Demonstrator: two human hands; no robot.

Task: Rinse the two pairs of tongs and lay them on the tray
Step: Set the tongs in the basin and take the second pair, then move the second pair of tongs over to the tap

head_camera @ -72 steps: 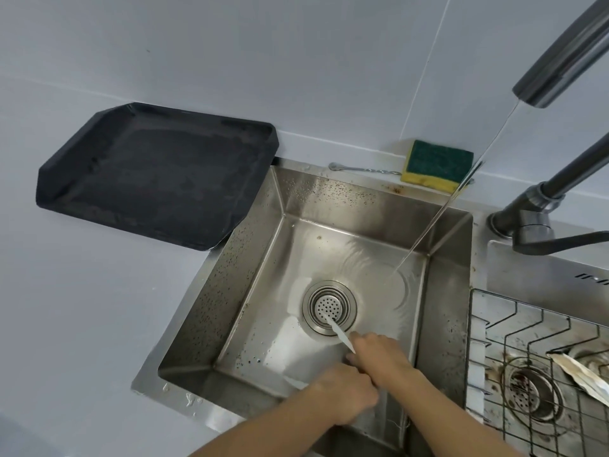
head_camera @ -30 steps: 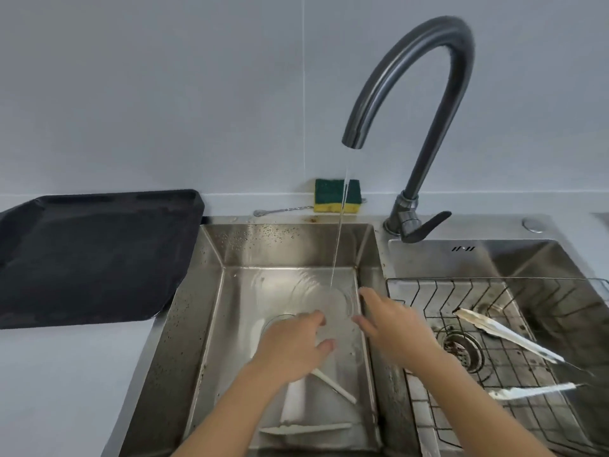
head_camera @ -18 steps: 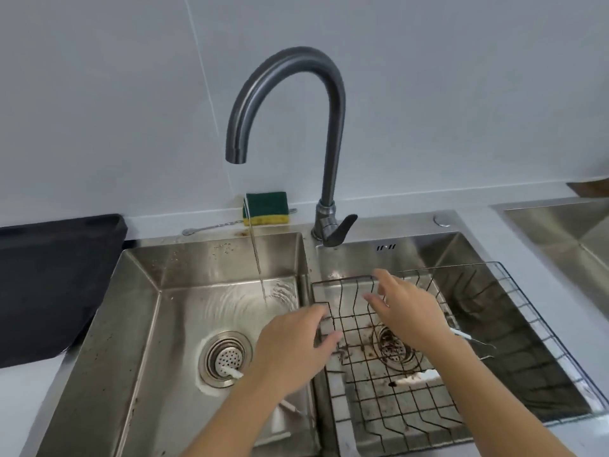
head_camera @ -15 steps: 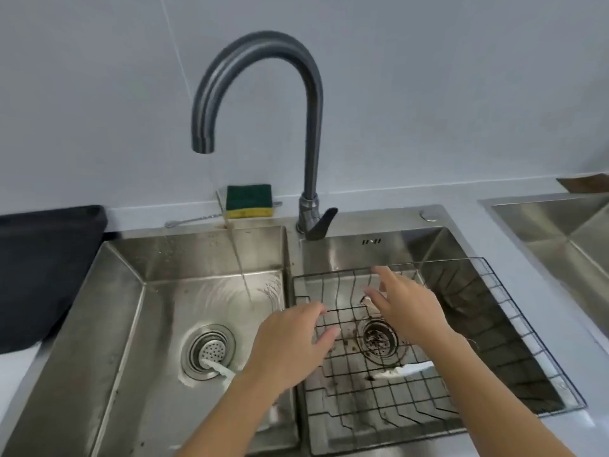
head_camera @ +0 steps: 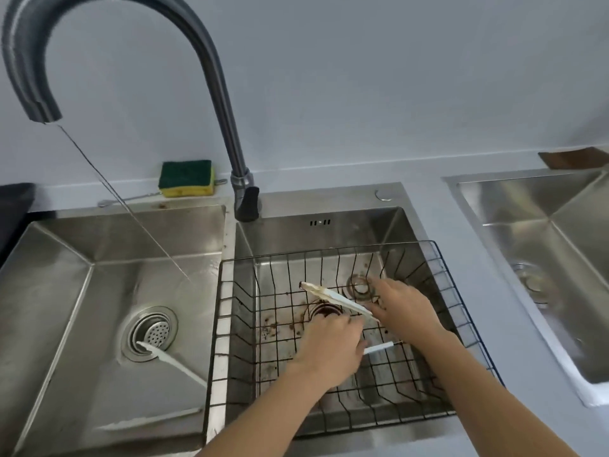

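A soiled white pair of tongs (head_camera: 336,297) lies in the black wire basket (head_camera: 230,324) set in the right basin. My right hand (head_camera: 407,313) pinches its upper arm near the hinge end. My left hand (head_camera: 329,349) is over the basket with fingers bent down beside that arm. The tongs' lower arm (head_camera: 379,348) sticks out from under this palm, so its grip is hidden. A second white pair of tongs (head_camera: 173,361) lies spread open in the left basin (head_camera: 59,258), one tip on the drain. Only a corner of the black tray (head_camera: 13,206) shows at the far left.
The dark curved faucet (head_camera: 227,133) runs a thin stream into the left basin. A green and yellow sponge (head_camera: 186,178) and a thin metal tool (head_camera: 131,197) lie behind the basins. Another steel sink (head_camera: 543,245) is on the right.
The view swung right from the tray and left basin. Both hands left the first tongs in the left basin and moved into the wire basket. My right hand took hold of the soiled tongs.
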